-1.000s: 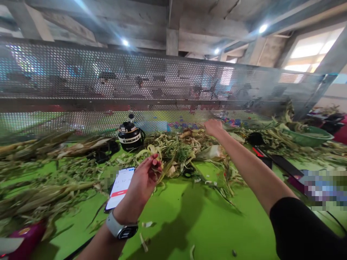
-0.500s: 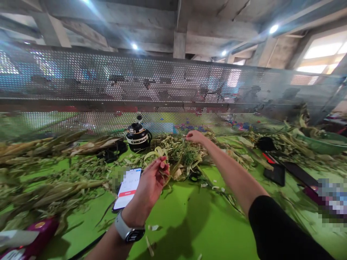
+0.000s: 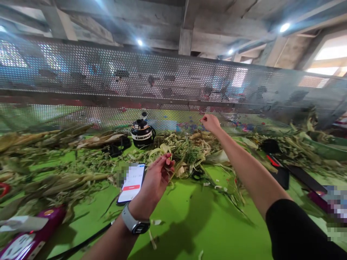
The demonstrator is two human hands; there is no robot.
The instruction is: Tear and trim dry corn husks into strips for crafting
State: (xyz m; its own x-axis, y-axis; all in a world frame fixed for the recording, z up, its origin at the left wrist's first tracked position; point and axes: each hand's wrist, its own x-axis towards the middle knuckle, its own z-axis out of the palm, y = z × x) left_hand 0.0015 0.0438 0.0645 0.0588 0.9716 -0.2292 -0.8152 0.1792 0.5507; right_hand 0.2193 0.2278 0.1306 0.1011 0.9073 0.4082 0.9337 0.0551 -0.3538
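Just over the near side of a heap of shredded plant strips (image 3: 189,151), the left hand (image 3: 155,177) holds itself palm inward, its grip pinching a pale green strip (image 3: 164,147) between the fingertips. The strip loops up past the fingers against the heap, near the middle of the green counter (image 3: 233,238). A lit phone (image 3: 133,182) lies beside this hand, and a black bottle (image 3: 142,136) marked ENERGY stands beyond it.

The right hand (image 3: 211,123) is raised at the end of an outstretched arm, above the far side of the heap and in front of a perforated metal screen (image 3: 108,85). Its grip is curled together, thumb against the fingers; whether it holds a thin fibre is too small to tell.

With something this thin, a light, close pinch seems best: firm enough that the strip does not slide, soft enough that it does not crease or tear. The left wrist is best held steady, with the loop lifted a little, since loose ends underneath could snag it. The right hand would do well to move slowly and evenly, short of the screen, its forearm above the pale husk (image 3: 219,157). Fingers should also pass clear of the black looped handles (image 3: 197,174) at the heap's near edge.
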